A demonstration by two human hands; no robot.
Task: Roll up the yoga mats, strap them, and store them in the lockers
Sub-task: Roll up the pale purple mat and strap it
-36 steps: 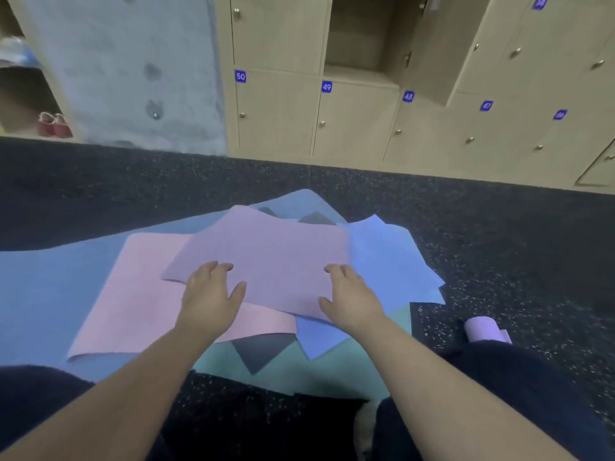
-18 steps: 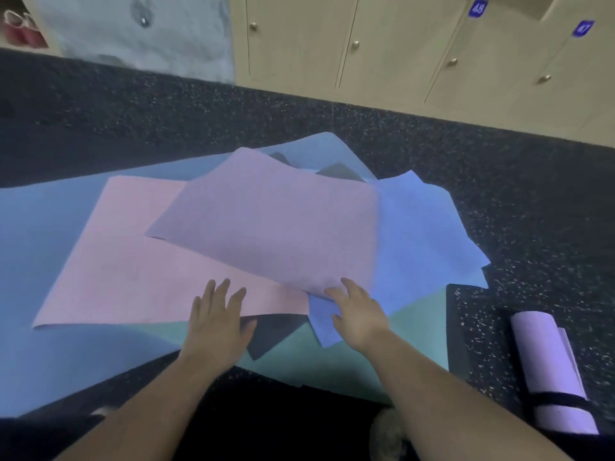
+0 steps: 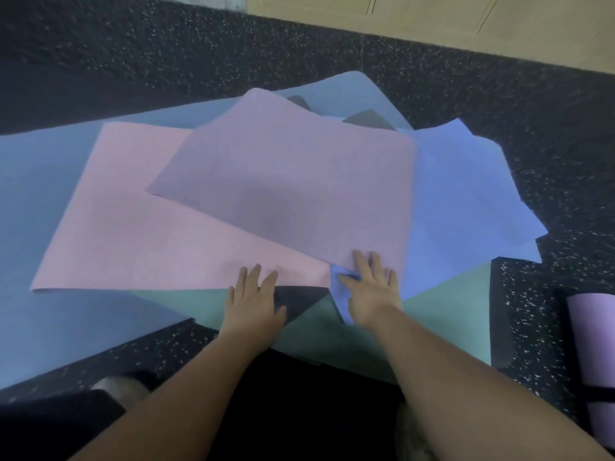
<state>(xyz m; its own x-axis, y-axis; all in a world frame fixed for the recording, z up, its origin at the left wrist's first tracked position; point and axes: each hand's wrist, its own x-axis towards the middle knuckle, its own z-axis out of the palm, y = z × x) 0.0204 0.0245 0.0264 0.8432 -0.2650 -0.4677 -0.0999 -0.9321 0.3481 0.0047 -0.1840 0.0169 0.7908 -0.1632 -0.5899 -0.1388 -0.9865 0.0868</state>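
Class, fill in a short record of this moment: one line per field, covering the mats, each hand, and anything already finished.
top mat: purple mat, flat, unrolled
beneath it: pink mat, blue mat, green mat
left hand: fingers straight, at the pink mat's near edge
right hand: fingers straight, on the purple mat's near corner
finished: rolled mat, black strap around it
floor: dark, speckled

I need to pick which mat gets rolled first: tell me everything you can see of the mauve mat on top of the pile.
The mauve mat is a thin, flexible, matte sheet lying unrolled and skewed on top of the pile. It overlaps the pink mat on its left and the blue mat on its right. Its near corner is slightly raised; the right hand rests flat-fingered on that corner. The left hand lies beside it, on the pink mat's edge.
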